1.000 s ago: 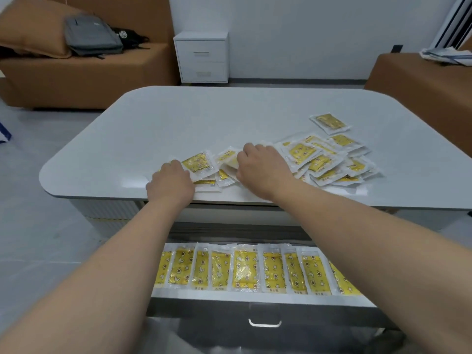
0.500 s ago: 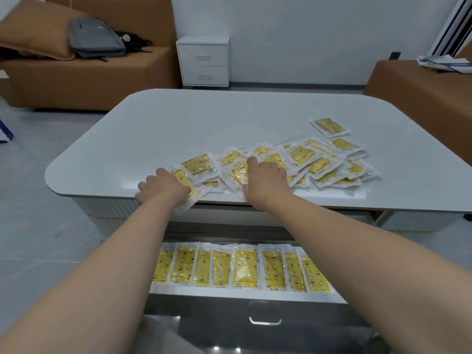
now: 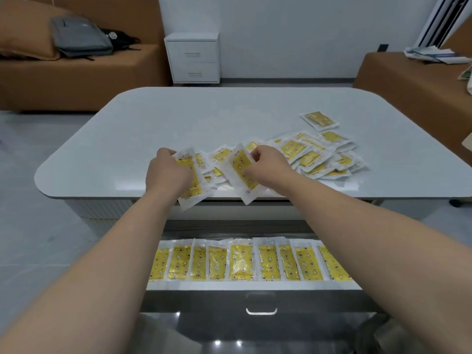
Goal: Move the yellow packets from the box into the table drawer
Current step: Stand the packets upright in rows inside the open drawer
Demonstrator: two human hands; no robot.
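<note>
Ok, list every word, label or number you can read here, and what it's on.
No text is legible.
On the yellow packets: small print on the white edges, too blurred.
On the black bag: round white emblem, too small.
On the papers: print too small.

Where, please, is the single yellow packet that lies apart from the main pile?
In the head view, the single packet lies flat on the white table, on the right side, just beyond the far edge of the pile.
</note>
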